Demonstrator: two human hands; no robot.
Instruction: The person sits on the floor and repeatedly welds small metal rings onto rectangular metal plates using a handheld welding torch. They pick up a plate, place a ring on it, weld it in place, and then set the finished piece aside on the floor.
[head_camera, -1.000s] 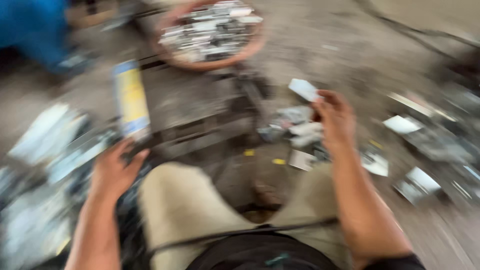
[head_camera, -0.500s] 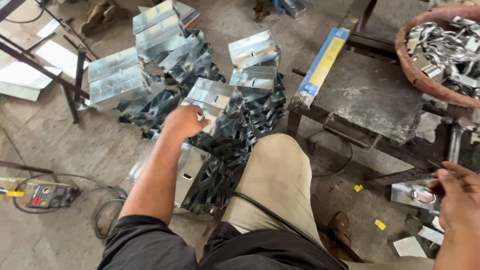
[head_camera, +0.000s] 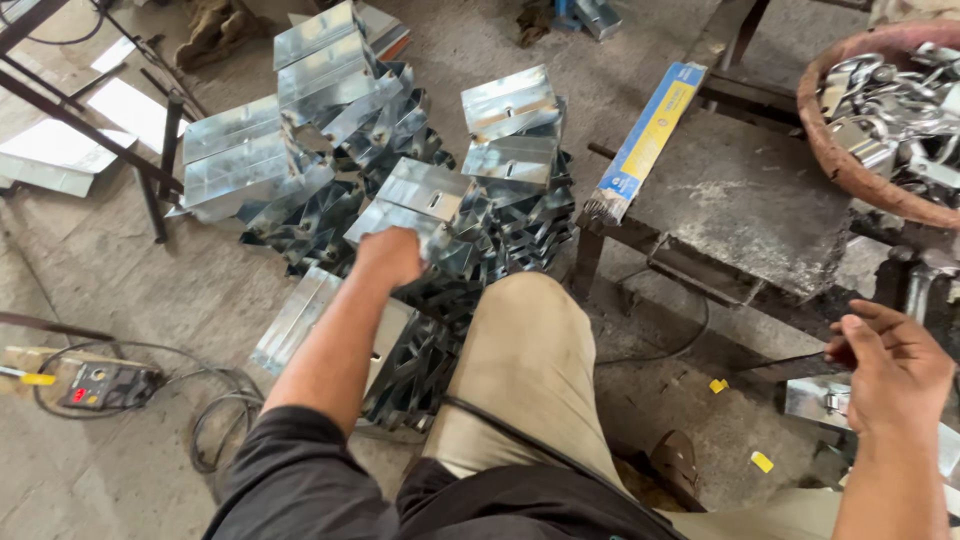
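My left hand (head_camera: 390, 255) reaches forward over my left knee and closes on the near edge of a shiny folded sheet-metal box (head_camera: 415, 200). That box lies on top of a heap of similar galvanised boxes (head_camera: 510, 130) on the floor. At the lower right, my right hand (head_camera: 895, 370) has its fingers curled around a thin dark rod (head_camera: 790, 360) that points left. It hovers over a small metal piece (head_camera: 815, 400) on the floor.
A dark metal workbench (head_camera: 750, 200) stands to the right with a long blue and yellow carton (head_camera: 650, 130) at its edge. A reddish basket (head_camera: 830, 160) holds several metal fittings. A small device with cables (head_camera: 100, 385) lies at the left, dark steel bars (head_camera: 150, 190) behind it.
My view swung from the workbench to the heap of boxes on the left. My left hand went out to the heap and now grips the top box. My right hand dropped low at the right.
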